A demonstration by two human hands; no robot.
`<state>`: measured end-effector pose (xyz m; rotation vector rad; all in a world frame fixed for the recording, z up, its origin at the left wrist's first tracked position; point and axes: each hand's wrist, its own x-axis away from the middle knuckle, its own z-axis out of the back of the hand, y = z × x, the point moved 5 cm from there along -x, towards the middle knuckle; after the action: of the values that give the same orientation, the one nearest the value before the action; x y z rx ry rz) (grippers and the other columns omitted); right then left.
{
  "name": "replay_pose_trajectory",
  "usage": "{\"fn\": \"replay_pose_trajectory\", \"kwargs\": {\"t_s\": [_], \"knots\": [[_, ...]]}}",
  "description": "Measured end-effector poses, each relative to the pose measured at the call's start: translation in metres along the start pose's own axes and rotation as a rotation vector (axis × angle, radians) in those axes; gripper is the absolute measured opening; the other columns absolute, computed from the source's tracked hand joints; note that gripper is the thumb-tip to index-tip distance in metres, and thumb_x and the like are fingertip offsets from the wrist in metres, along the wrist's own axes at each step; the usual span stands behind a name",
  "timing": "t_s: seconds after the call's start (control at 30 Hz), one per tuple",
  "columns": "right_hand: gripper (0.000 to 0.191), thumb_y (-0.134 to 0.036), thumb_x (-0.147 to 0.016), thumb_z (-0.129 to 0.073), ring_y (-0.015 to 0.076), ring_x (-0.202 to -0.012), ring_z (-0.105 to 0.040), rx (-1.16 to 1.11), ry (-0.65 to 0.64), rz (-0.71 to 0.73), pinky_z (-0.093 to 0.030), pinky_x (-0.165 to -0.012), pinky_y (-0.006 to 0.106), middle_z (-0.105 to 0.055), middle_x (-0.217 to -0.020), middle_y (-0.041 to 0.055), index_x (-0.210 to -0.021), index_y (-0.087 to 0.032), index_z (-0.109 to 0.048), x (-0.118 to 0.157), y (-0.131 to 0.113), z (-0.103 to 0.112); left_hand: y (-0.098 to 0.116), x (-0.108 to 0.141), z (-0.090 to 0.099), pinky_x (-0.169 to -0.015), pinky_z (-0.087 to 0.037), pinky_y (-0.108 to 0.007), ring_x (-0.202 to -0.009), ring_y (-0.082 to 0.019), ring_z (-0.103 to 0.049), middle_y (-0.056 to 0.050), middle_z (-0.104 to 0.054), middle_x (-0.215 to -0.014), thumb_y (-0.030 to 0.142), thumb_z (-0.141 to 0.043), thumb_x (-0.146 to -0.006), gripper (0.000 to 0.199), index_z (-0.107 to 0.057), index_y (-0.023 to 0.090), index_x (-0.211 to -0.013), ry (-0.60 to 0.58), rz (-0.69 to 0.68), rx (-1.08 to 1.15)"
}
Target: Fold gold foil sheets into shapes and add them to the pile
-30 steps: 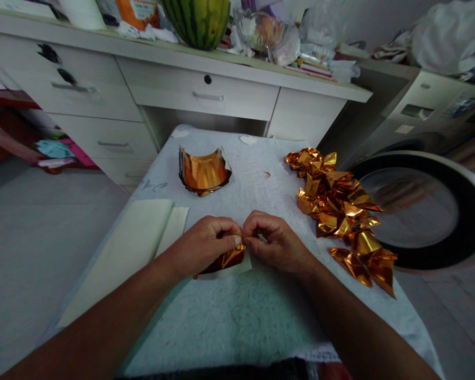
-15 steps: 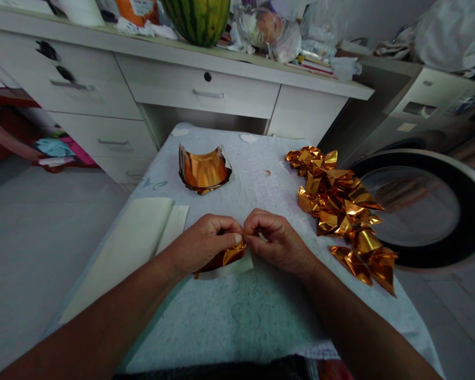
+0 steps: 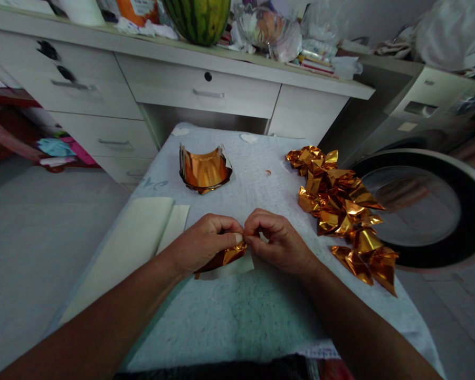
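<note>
My left hand (image 3: 211, 244) is closed on a piece of shiny copper-gold foil (image 3: 231, 255), which shows below its thumb. My right hand (image 3: 275, 240) is pinched, thumb against index finger, touching the left fingertips at the foil's top edge; what its tips grip is too small to make out. A pale paper piece (image 3: 231, 270) lies under the foil. Beyond the hands, a curved stack of foil sheets (image 3: 205, 171) rests on the cloth-covered table (image 3: 253, 322). Several folded foil pieces (image 3: 340, 198) are heaped at the right.
Long pale paper sheets (image 3: 142, 227) lie along the table's left side. Behind stands a white counter (image 3: 237, 58) with drawers, bearing a watermelon (image 3: 198, 18) and a glass bowl (image 3: 257, 26). At the right is a washing machine (image 3: 431, 100) with its round door open.
</note>
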<state>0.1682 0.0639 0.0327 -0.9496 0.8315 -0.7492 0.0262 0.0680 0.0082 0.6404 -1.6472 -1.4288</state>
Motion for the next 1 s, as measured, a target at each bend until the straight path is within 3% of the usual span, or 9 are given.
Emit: {"fn": "replay_pose_trajectory", "kwargs": {"t_s": [0.13,0.33,0.47,0.63,0.73,0.87,1.0], "knots": [[0.009,-0.018,-0.084,-0.062,0.0109,-0.070,-0.050,-0.003,0.016,-0.012,-0.041,-0.063,0.024,-0.053,-0.076,-0.0011,-0.076,-0.019,-0.058,0.000,0.002,0.002,0.002,0.000,0.000,-0.049,-0.034,-0.021,-0.055,-0.009,-0.047,0.003,-0.056,-0.062,0.034,-0.061,-0.078,0.018,-0.062,0.017,-0.071,0.019,-0.037,-0.063],[0.011,-0.025,-0.086,-0.062,0.0060,-0.048,-0.039,-0.294,0.002,-0.292,-0.031,-0.045,0.019,-0.046,-0.061,-0.0074,-0.081,-0.019,-0.054,0.004,0.022,-0.003,0.007,-0.001,0.002,-0.054,-0.038,-0.022,-0.062,-0.012,-0.052,0.002,-0.057,-0.066,0.035,-0.055,-0.084,0.019,-0.062,0.017,-0.080,0.040,-0.108,-0.241],[0.020,-0.033,-0.086,-0.065,0.0038,-0.043,-0.036,-0.444,0.014,-0.383,-0.027,-0.040,0.017,-0.047,-0.060,-0.0084,-0.082,-0.019,-0.052,0.006,0.027,-0.006,0.006,-0.001,0.003,-0.057,-0.038,-0.023,-0.063,-0.012,-0.053,0.002,-0.058,-0.070,0.036,-0.055,-0.086,0.021,-0.064,0.017,-0.086,0.012,-0.106,-0.276],[0.031,-0.035,-0.084,-0.068,0.0040,-0.041,-0.038,-0.574,-0.002,-0.401,-0.029,-0.037,0.015,-0.052,-0.067,-0.0098,-0.103,-0.023,-0.046,0.007,0.028,-0.005,0.008,-0.003,0.007,-0.057,-0.037,-0.024,-0.062,-0.012,-0.052,0.002,-0.059,-0.069,0.032,-0.055,-0.086,0.018,-0.064,0.017,-0.084,0.070,-0.131,-0.357],[0.030,-0.033,-0.084,-0.067,0.0042,-0.043,-0.039,-0.525,-0.018,-0.384,-0.029,-0.039,0.015,-0.053,-0.070,-0.0088,-0.103,-0.023,-0.045,0.006,0.028,-0.005,0.008,-0.002,0.008,-0.054,-0.035,-0.023,-0.059,-0.011,-0.051,0.004,-0.056,-0.067,0.031,-0.055,-0.087,0.012,-0.056,0.019,-0.088,0.104,-0.178,-0.400],[0.021,-0.028,-0.084,-0.067,0.0054,-0.050,-0.039,-0.322,-0.043,-0.336,-0.029,-0.045,0.016,-0.048,-0.065,-0.0085,-0.090,-0.021,-0.047,0.004,0.029,-0.004,0.008,-0.003,0.008,-0.056,-0.033,-0.024,-0.059,-0.012,-0.050,0.006,-0.053,-0.066,0.028,-0.055,-0.087,0.010,-0.049,0.021,-0.084,0.161,-0.219,-0.582],[0.002,-0.017,-0.086,-0.057,0.0066,-0.054,-0.042,-0.070,-0.118,-0.306,-0.030,-0.049,0.018,-0.049,-0.063,-0.0065,-0.083,-0.018,-0.057,0.004,0.033,-0.005,0.013,-0.002,0.003,-0.069,-0.040,-0.029,-0.077,-0.017,-0.054,0.000,-0.057,-0.081,0.021,-0.057,-0.084,0.006,-0.056,0.019,-0.079,0.217,-0.339,-0.862]]}}
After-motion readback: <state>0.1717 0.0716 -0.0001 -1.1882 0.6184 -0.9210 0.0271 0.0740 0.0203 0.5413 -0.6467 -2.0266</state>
